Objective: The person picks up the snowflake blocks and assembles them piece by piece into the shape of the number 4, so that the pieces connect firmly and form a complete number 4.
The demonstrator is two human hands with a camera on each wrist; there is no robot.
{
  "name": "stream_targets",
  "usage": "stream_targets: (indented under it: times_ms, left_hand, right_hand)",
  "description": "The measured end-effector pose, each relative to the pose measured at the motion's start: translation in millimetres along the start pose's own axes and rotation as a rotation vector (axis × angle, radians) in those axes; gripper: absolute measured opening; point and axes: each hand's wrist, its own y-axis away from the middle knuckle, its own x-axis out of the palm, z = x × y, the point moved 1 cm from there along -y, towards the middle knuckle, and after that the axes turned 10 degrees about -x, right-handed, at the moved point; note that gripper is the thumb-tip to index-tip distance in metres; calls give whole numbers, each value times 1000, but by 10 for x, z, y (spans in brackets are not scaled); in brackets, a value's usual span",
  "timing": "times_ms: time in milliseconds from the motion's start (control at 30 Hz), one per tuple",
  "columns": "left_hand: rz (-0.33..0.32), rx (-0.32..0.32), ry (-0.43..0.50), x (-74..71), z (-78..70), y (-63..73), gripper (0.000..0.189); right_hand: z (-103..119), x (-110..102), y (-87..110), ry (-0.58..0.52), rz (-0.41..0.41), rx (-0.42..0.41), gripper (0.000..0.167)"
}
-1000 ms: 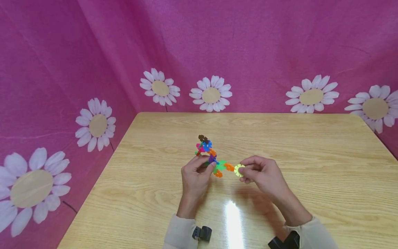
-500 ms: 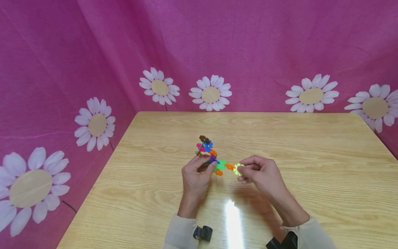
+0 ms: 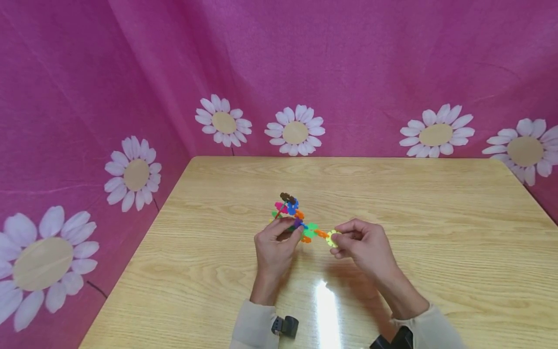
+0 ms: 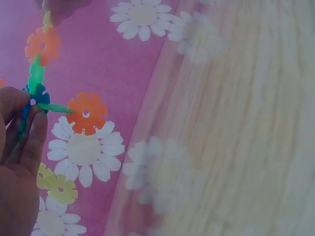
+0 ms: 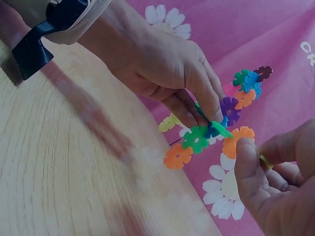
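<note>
My left hand point(image 3: 274, 247) pinches a blue disc point(image 4: 42, 91) in a structure of notched plastic snowflake discs, held above the table. Purple point(image 5: 230, 111), orange, blue, pink and brown point(image 3: 287, 198) discs branch off on its far side. Toward the right run a green disc point(image 3: 310, 230) and an orange disc point(image 3: 321, 233). Another orange disc point(image 4: 94, 114) sticks out on a green one. Pale yellow discs point(image 4: 60, 189) show below the left hand. My right hand point(image 3: 368, 245) pinches a yellow disc point(image 3: 330, 238) against the orange disc's end; fingers partly hide where they meet.
A light wood-grain table point(image 3: 414, 203) lies under both hands, with a bright reflection near the front. A magenta cloth point(image 3: 357, 63) printed with white daisies hangs behind and along the left side. Black camera mounts point(image 3: 285, 326) sit on both wrists.
My right hand, with the yellow disc, has shifted slightly left. The structure has tilted a little, its brown end sinking and its lower orange disc rising. My left hand stays nearly in place.
</note>
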Motion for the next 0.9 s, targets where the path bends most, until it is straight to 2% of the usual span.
stream_targets:
  times_ms: [300, 467, 700, 900]
  left_hand:
    - [-5, -7, 10, 7, -8, -1, 15]
    - [-8, 13, 32, 13, 3, -8, 17]
    - [-9, 8, 15, 5, -2, -7, 14]
    - [-1, 43, 11, 2, 17, -2, 14]
  right_hand:
    - [11, 38, -12, -2, -42, 36, 17]
    - [8, 62, -11, -5, -69, 45, 17]
    - [0, 86, -11, -18, -110, 78, 20]
    - [-4, 78, -19, -7, -86, 71, 19]
